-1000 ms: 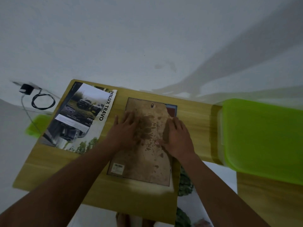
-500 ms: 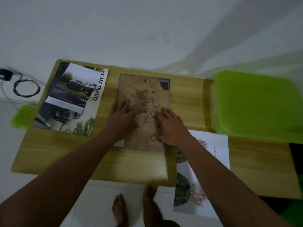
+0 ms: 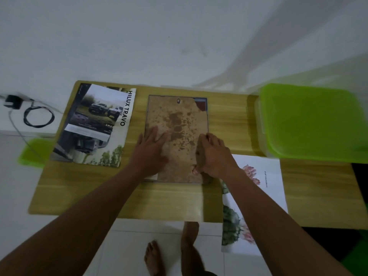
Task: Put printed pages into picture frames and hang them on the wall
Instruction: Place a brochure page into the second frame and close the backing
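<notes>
A picture frame lies face down in the middle of the wooden table, its stained brown backing board up and a small metal hanger near its far edge. The board's far right corner is broken off. My left hand rests flat on the board's near left part, fingers spread. My right hand curls over the board's right edge, thumb under it, and lifts that edge slightly. A printed flower page lies to the right, hanging over the table's front edge, partly under my right forearm.
A car brochure reading HILUX TRAVO lies on the table's left side. A green plastic box lid covers the right end. A black cable and charger lie on the floor at left. My bare feet stand below the table's front edge. A white wall is behind.
The view has shifted down. My right hand has gone from flat on the board to curled around its right edge, lifting it. The left hand stays pressed on the board.
</notes>
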Action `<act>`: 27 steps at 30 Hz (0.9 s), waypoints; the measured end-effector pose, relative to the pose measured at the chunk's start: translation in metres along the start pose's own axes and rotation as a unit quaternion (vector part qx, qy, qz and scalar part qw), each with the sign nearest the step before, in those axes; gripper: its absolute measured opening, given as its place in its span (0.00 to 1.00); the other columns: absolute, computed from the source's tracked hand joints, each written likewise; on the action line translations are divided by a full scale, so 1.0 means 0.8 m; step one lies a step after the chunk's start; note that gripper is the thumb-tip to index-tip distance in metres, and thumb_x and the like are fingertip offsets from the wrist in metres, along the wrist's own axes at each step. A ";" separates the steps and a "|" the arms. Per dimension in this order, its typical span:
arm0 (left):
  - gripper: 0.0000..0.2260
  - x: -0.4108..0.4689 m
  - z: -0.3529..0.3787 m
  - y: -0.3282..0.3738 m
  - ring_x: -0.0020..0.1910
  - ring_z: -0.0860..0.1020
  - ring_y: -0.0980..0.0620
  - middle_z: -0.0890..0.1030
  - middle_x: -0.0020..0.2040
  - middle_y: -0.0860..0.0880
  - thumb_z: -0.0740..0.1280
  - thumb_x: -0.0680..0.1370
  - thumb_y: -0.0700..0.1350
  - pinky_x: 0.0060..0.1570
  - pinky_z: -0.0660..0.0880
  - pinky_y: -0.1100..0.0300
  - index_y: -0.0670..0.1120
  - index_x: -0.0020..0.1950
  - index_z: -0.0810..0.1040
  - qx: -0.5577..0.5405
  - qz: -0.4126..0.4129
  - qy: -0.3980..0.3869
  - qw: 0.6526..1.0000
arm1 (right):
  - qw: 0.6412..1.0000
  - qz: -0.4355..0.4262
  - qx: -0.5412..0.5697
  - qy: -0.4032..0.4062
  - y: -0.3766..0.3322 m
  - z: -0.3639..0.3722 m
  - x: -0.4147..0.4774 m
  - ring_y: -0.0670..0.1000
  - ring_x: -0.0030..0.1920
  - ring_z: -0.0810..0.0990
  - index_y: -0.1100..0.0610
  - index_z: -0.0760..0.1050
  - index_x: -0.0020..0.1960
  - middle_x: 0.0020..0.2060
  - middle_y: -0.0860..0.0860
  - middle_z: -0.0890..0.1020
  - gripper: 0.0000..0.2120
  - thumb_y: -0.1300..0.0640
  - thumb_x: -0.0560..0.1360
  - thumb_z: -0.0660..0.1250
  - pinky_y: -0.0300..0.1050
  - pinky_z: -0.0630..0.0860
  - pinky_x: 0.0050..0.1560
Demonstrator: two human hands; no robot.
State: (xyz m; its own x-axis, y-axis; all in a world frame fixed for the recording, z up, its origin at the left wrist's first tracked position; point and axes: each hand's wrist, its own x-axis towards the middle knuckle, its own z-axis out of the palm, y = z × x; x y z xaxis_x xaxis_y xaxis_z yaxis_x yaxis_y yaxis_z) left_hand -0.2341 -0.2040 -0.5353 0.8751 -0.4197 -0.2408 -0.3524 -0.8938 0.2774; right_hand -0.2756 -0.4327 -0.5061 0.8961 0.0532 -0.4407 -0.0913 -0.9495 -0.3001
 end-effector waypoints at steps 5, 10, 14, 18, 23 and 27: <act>0.46 -0.009 -0.010 0.004 0.61 0.71 0.33 0.69 0.66 0.36 0.77 0.66 0.58 0.56 0.73 0.42 0.46 0.75 0.55 -0.087 -0.201 0.067 0.973 | 0.985 0.093 0.144 -0.001 -0.004 0.013 0.002 0.61 0.67 0.67 0.59 0.48 0.79 0.68 0.57 0.62 0.55 0.45 0.66 0.79 0.55 0.72 0.65; 0.41 -0.007 -0.023 0.002 0.56 0.76 0.39 0.78 0.58 0.41 0.75 0.60 0.58 0.53 0.77 0.44 0.45 0.68 0.66 -0.241 -0.254 0.036 0.936 | 0.956 0.125 0.262 0.043 -0.012 0.009 0.003 0.58 0.60 0.75 0.57 0.64 0.73 0.61 0.55 0.70 0.36 0.58 0.69 0.76 0.53 0.76 0.61; 0.35 -0.024 -0.051 0.002 0.51 0.81 0.47 0.80 0.54 0.51 0.75 0.61 0.49 0.51 0.80 0.47 0.51 0.67 0.71 -0.427 -0.213 0.038 0.878 | 0.916 0.141 0.371 0.056 -0.008 0.003 -0.001 0.57 0.57 0.79 0.53 0.66 0.74 0.56 0.54 0.77 0.42 0.58 0.62 0.77 0.55 0.80 0.58; 0.34 -0.043 -0.090 0.005 0.53 0.82 0.48 0.81 0.57 0.50 0.70 0.70 0.28 0.45 0.82 0.53 0.59 0.66 0.67 -0.602 -0.111 0.025 0.791 | 0.889 0.121 0.433 0.083 -0.021 -0.029 -0.028 0.46 0.45 0.78 0.57 0.68 0.72 0.43 0.44 0.76 0.36 0.71 0.68 0.75 0.44 0.78 0.50; 0.41 -0.070 -0.152 0.031 0.53 0.81 0.49 0.79 0.60 0.52 0.72 0.69 0.37 0.49 0.81 0.52 0.64 0.74 0.60 -0.438 -0.011 0.121 0.891 | 0.860 0.096 0.484 0.134 -0.067 -0.064 -0.058 0.54 0.61 0.76 0.52 0.66 0.73 0.61 0.52 0.75 0.30 0.57 0.75 0.73 0.52 0.79 0.57; 0.43 -0.117 -0.191 0.086 0.40 0.80 0.49 0.82 0.49 0.47 0.65 0.69 0.39 0.37 0.76 0.58 0.57 0.79 0.48 -0.215 0.064 0.173 0.959 | 0.782 0.036 0.601 0.164 -0.127 -0.129 -0.088 0.51 0.54 0.82 0.51 0.75 0.60 0.54 0.51 0.82 0.20 0.39 0.75 0.68 0.50 0.82 0.52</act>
State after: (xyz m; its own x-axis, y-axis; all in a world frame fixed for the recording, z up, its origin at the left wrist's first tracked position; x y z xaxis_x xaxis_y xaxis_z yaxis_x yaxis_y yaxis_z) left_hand -0.2896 -0.2019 -0.3517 0.9173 -0.3787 0.1232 -0.3607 -0.6591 0.6599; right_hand -0.2848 -0.3721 -0.3574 0.9151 -0.2555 -0.3119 -0.3123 0.0398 -0.9491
